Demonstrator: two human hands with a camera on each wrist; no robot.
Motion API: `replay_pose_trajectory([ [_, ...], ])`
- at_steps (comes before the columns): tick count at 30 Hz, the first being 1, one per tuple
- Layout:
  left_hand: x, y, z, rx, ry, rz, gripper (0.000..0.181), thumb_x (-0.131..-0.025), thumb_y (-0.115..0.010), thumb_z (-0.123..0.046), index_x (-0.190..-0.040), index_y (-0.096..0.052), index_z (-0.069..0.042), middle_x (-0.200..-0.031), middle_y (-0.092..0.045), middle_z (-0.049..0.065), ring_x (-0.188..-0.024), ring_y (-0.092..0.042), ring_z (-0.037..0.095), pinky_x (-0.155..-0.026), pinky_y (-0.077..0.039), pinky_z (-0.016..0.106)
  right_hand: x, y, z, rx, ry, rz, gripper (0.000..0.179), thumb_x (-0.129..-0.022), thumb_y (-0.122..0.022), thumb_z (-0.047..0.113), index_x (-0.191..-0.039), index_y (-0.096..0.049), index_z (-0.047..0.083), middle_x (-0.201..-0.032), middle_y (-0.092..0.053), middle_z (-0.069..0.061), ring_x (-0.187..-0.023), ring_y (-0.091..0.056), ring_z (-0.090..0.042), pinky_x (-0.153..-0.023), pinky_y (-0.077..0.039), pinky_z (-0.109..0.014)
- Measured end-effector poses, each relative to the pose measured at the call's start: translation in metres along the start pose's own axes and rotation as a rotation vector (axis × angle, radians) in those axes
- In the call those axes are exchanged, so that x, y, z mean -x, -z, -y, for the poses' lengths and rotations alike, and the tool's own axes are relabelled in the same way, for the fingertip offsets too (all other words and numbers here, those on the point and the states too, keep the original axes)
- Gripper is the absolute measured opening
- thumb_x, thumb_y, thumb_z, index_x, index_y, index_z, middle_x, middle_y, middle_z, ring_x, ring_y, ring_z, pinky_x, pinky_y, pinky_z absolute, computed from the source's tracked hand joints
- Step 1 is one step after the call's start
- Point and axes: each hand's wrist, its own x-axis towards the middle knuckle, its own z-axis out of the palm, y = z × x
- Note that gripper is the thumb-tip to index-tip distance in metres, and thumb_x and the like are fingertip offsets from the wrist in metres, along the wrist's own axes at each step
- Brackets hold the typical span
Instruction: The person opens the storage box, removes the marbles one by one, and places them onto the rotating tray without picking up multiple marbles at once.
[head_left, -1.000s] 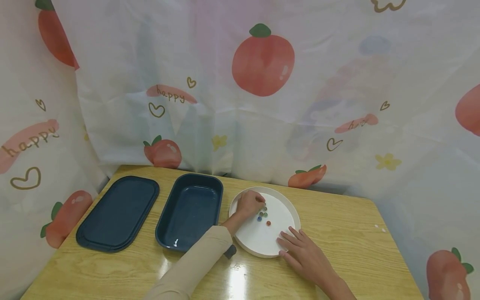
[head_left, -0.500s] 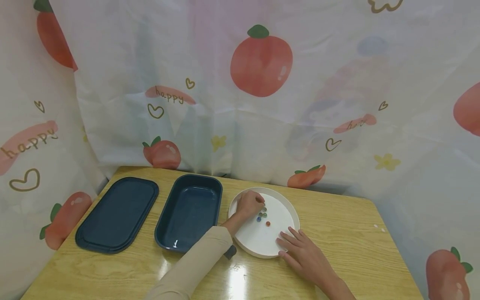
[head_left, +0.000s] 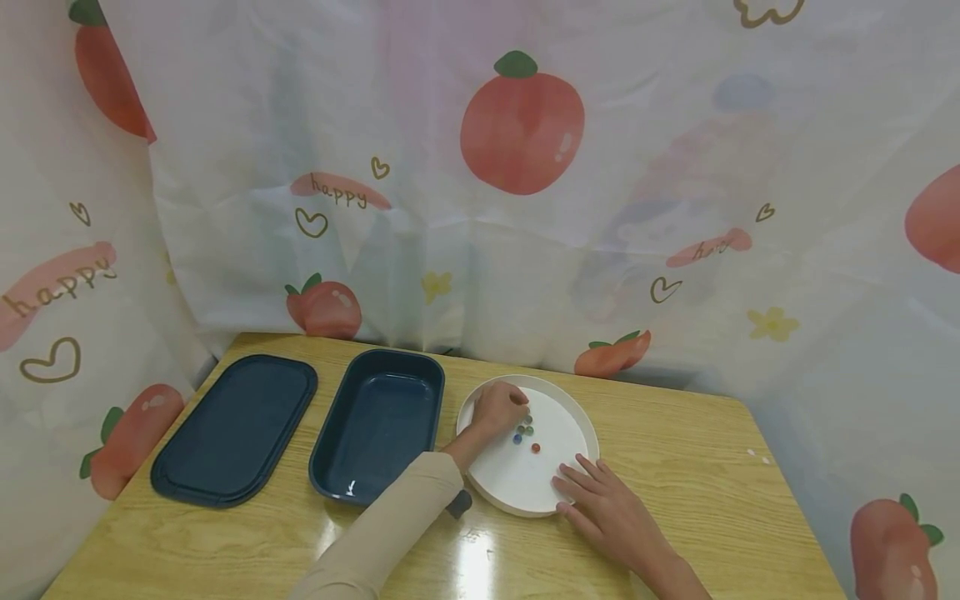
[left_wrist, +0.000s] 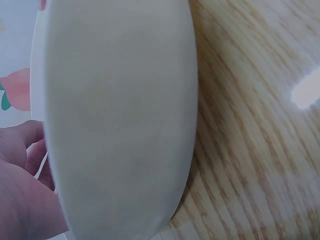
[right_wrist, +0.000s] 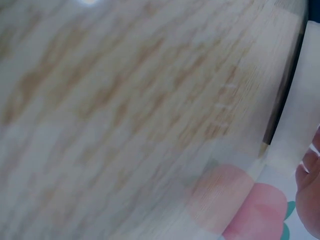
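Observation:
A round white tray (head_left: 525, 492) with a low rim holds several small glass marbles. Among them are a red marble (head_left: 536, 448), a blue marble (head_left: 517, 439) and clear greenish marbles (head_left: 528, 431). Over the tray's left part, my left hand (head_left: 497, 410) has curled fingers and seems to pinch a greenish marble at its fingertips, which mostly cover it. My right hand (head_left: 611, 508) lies with spread, fairly straight fingers on the tray's near right rim. In the left wrist view, the tray's outer wall (left_wrist: 120, 120) hides the marbles; part of the left hand (left_wrist: 25, 185) shows beside it.
Left of the white tray stands a deep dark blue rectangular container (head_left: 378, 425). Farther left lies a flat dark blue lid (head_left: 236, 429). All rest on a wooden table (head_left: 675, 442), backed by a fruit-printed curtain (head_left: 420, 250).

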Motion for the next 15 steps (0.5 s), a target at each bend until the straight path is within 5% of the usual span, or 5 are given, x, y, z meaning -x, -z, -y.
replay_pose_trajectory([
  [15, -0.001, 0.013, -0.009, 0.114, -0.031, -0.033, 0.013, -0.091, -0.073, -0.011, -0.103, -0.077, -0.008, -0.099, -0.073, 0.000, -0.097, -0.062, 0.018, -0.083, -0.051, 0.031, -0.002, 0.002, 0.002, -0.003, 0.006, 0.008, 0.035, -0.093, -0.070, 0.033, -0.123, -0.073, 0.015, -0.130, -0.066, -0.003, -0.129, -0.052, -0.032, -0.107, -0.035, -0.047],
])
